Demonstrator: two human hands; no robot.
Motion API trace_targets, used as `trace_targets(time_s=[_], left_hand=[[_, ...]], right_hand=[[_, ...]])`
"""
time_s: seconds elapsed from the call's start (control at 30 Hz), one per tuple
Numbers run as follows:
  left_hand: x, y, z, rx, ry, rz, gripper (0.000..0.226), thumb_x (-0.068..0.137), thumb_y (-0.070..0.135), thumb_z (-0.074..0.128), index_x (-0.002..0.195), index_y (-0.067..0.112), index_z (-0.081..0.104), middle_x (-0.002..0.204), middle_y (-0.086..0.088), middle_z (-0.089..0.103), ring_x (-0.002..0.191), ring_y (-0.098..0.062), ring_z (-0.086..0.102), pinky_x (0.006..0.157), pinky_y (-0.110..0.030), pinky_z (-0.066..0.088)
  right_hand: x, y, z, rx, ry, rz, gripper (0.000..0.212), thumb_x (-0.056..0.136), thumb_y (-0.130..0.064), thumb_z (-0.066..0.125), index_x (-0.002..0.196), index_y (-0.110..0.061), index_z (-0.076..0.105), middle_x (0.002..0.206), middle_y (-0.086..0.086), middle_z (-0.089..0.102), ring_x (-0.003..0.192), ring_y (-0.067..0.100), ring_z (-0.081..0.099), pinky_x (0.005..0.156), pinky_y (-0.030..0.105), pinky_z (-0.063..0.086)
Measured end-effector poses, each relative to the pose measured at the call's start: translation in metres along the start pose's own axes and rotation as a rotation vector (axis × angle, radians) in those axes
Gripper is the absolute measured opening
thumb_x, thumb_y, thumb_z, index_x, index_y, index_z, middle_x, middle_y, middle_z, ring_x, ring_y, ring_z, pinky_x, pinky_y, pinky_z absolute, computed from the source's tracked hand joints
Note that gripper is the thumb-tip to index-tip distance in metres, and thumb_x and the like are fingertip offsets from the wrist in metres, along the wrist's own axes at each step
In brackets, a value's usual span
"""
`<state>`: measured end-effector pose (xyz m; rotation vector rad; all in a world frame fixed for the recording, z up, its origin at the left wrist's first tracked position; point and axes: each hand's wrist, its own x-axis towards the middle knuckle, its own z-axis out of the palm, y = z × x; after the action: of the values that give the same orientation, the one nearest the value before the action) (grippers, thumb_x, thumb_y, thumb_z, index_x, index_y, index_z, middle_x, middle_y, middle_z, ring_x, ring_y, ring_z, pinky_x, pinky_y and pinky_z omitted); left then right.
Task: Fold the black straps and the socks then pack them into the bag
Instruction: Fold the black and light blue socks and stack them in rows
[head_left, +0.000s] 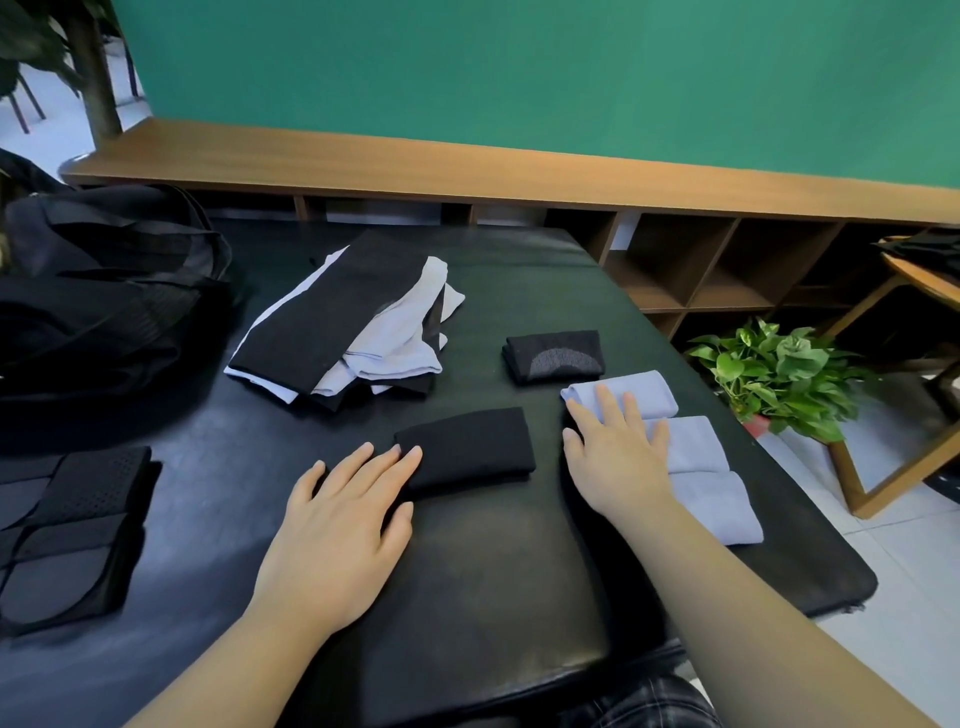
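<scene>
Head view shows both hands flat on the black tabletop (467, 571). Left hand (337, 525): fingers straight and spread, fingertips (413, 454) touching the near-left end of a folded black sock (470, 447); it grips nothing. Right hand (618, 447): likewise flat, palm down, pressing on the row of folded blue socks (696, 444) at the right edge. A further folded dark sock (556, 356) lies just beyond that row. Unfolded socks remain in a mixed pile (343, 327) toward the back. Folded black straps (67, 525) sit stacked at the near-left corner; the bag (98, 291) stands at the far left, well apart from the folded items.

Judgement: the step in hand is flattening and squaring the black sock.

Recommendations:
- Press along the fold line, not the loose end (the fabric looks springy).
- Keep edges aligned with the neighbouring row.
- Steady the blue socks so they do not unroll.
- Take the next sock from the pile's top.
</scene>
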<state>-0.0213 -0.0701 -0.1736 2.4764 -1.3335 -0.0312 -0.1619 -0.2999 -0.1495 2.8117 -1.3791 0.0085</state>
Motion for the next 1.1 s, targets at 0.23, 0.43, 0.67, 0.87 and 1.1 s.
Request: trace_targets(time_s=[0.23,0.43,0.67,0.87,1.1], left_hand=[[0.001,0.000,0.000,-0.010,0.003,0.000,0.065,0.084,0.054,0.002,0.146,0.045,0.019,0.149,0.025,0.026,0.142,0.001,0.011,0.115,-0.032,0.006],[0.001,-0.002,0.002,0.025,0.002,-0.006,0.057,0.089,0.050,0.013,0.144,0.042,0.029,0.145,0.023,0.037,0.138,-0.001,0.020,0.112,-0.032,0.011],[0.000,-0.003,0.003,0.060,0.003,0.003,0.051,0.091,0.045,0.024,0.141,0.038,0.037,0.139,0.019,0.046,0.133,-0.003,0.027,0.108,-0.032,0.014],[0.001,-0.002,0.003,0.081,-0.002,0.005,0.052,0.092,0.045,0.023,0.142,0.039,0.035,0.140,0.020,0.045,0.134,-0.003,0.026,0.108,-0.033,0.014],[0.001,-0.003,0.003,0.105,0.001,0.011,0.051,0.092,0.045,0.026,0.141,0.037,0.037,0.139,0.018,0.048,0.132,-0.005,0.031,0.107,-0.034,0.017]], right_hand=[[0.031,-0.028,-0.016,0.019,0.061,-0.227,0.048,0.102,-0.024,0.028,0.149,-0.030,0.018,0.159,-0.006,0.005,0.146,0.018,-0.002,0.115,0.051,0.006],[0.071,-0.035,-0.024,-0.053,-0.086,-0.329,0.048,0.103,-0.021,0.024,0.149,-0.031,0.017,0.159,-0.008,0.002,0.146,0.018,-0.003,0.114,0.055,0.003],[0.082,-0.018,-0.022,-0.066,-0.204,-0.208,0.047,0.103,-0.030,0.020,0.150,-0.028,0.016,0.159,-0.005,0.003,0.146,0.020,0.000,0.115,0.055,0.002],[0.055,-0.032,-0.031,0.048,0.072,-0.266,0.044,0.103,-0.027,0.025,0.147,-0.022,0.027,0.154,-0.003,0.024,0.143,0.017,0.013,0.115,0.049,0.011],[-0.020,-0.076,-0.008,0.266,0.202,-0.530,0.041,0.096,-0.037,0.037,0.128,-0.022,0.057,0.136,-0.005,0.054,0.132,0.017,0.043,0.105,0.039,0.033]])
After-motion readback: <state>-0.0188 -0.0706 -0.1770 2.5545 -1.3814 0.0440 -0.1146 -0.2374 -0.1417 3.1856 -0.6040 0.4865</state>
